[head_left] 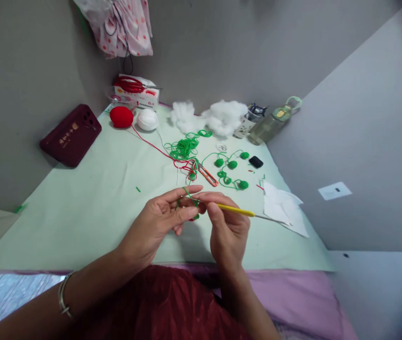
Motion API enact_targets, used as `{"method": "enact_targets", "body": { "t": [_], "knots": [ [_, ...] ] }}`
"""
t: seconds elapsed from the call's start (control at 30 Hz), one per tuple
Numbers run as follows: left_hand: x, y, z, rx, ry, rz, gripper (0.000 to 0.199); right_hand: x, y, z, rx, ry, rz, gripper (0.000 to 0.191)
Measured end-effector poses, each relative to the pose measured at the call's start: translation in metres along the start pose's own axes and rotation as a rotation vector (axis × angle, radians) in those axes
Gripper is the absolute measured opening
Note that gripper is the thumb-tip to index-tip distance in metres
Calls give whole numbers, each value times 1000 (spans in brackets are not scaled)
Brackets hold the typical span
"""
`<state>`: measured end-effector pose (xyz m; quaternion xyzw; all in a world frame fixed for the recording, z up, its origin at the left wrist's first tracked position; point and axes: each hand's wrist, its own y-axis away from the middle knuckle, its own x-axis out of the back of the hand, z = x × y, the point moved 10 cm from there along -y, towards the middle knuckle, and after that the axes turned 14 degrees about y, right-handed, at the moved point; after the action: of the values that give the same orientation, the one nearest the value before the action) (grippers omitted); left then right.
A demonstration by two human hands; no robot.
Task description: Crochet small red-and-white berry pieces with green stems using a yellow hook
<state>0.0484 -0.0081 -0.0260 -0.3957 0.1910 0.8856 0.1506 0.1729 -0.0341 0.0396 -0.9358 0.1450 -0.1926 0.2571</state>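
Observation:
My left hand (161, 215) pinches a small green crochet piece (196, 216) between thumb and fingers, with green yarn looped over its raised index finger. A bit of red shows at the piece's lower edge; most of it is hidden by the fingers. In my right hand (229, 226) is a crochet hook (236, 209) with a yellow handle, held like a pen. Its tip meets the green yarn by the left fingertips. Just beyond the hands lie orange thread snips (208, 174) and a tangle of red yarn (185, 165).
Behind are loose green yarn (184, 148), a red yarn ball (121, 117), a white yarn ball (147, 120) and white stuffing (225, 117). Several green crocheted balls (232, 164) sit right of centre. A bottle (273, 123), a phone (71, 136) and white paper (282, 208) edge the table.

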Motion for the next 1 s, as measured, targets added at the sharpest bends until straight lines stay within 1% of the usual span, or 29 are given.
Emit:
{"method": "enact_targets", "body": {
  "t": [0.07,0.13,0.2,0.23,0.27,0.3,0.37,0.43,0.47,0.57,0.63,0.7,0.73,0.77,0.83,0.87,0.9,0.93,0.97,1.0],
  "knots": [
    [2,1,0,-22,-13,31,39,-1,4,-5,61,76,8,20],
    [5,-1,-1,-22,14,48,39,-1,11,-16,194,249,29,25],
    [7,-3,-6,24,73,40,37,-1,19,-27,340,424,57,33],
    [8,-4,-9,54,107,34,35,1,21,-30,387,459,78,35],
    [9,-6,-10,78,134,30,32,4,19,-28,363,439,80,34],
    [10,-6,-10,90,151,27,30,10,16,-23,310,368,93,31],
    [11,-7,-6,75,154,25,27,19,8,-7,133,156,113,24],
    [9,-6,-4,63,116,7,28,18,1,3,18,-22,92,20],
    [7,-5,-4,61,92,-4,29,14,-1,5,-6,-67,61,18],
    [1,-3,-3,25,-2,-33,27,2,-3,8,-45,-70,-36,15],
    [0,-2,-2,-14,-80,-51,27,-1,-2,13,-85,-54,-58,16],
    [1,-1,-1,-35,-165,-63,28,2,-1,15,-98,-34,-39,16],
    [3,-1,-1,-42,-207,-62,27,5,-1,13,-77,-5,-17,16],
    [4,-1,0,-50,-245,-55,26,8,0,9,-30,44,8,16],
    [7,-2,0,-49,-287,-48,26,12,2,-5,111,192,56,18],
    [7,-2,-1,-34,-283,-52,28,14,3,-11,179,261,83,21],
    [6,-3,-3,-10,-262,-58,31,15,3,-14,215,304,104,22],
    [6,-3,-5,13,-228,-61,34,17,2,-11,204,311,118,21],
    [6,-3,-7,37,-191,-57,37,19,-1,-4,145,273,122,18],
    [7,-3,-8,55,-158,-45,41,22,-4,6,56,196,125,15]
  ]
}}
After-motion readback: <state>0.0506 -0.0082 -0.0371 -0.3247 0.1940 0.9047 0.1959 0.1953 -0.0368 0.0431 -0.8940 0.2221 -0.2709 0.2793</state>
